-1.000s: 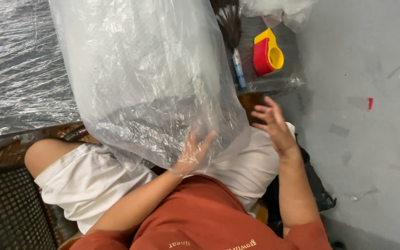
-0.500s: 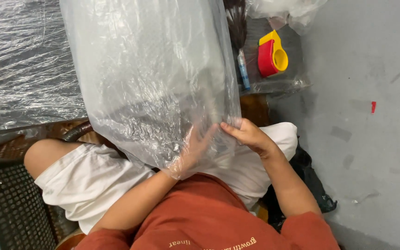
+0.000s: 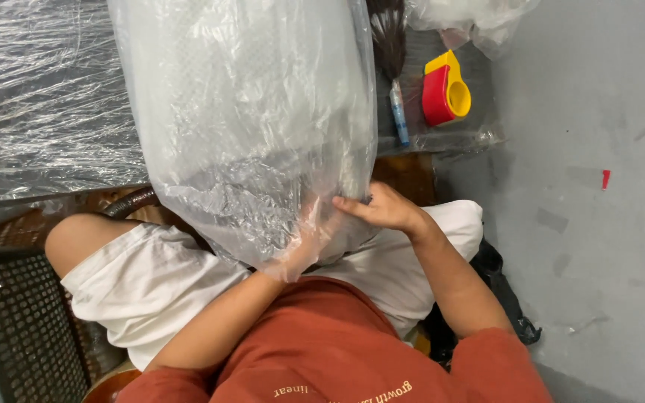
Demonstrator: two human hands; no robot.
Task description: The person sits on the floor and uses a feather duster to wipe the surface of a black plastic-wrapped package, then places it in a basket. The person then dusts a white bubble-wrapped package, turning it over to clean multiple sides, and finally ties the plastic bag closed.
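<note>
left hand (image 3: 304, 242): inside the bag mouth, fingers spread flat against the film, seen blurred through it
right hand (image 3: 382, 210): outside, fingers pressed together on the bag's lower edge, just beside the left fingers
plastic bag (image 3: 248, 112): large, clear, crinkled, cloudy-white; lies on the lap, running away from the fingers
tape dispenser (image 3: 446, 88): red-yellow, well beyond the right fingers

Big clear plastic bag (image 3: 248, 127) standing up in the middle, over the lap, wrinkly and see-through, something pale and bumpy inside. More clear bags (image 3: 464, 19) bunched at the top right, soft and white-looking. Shiny clear plastic sheet (image 3: 39, 97) spread flat at the left. No labels, signs or screens in view.
</note>
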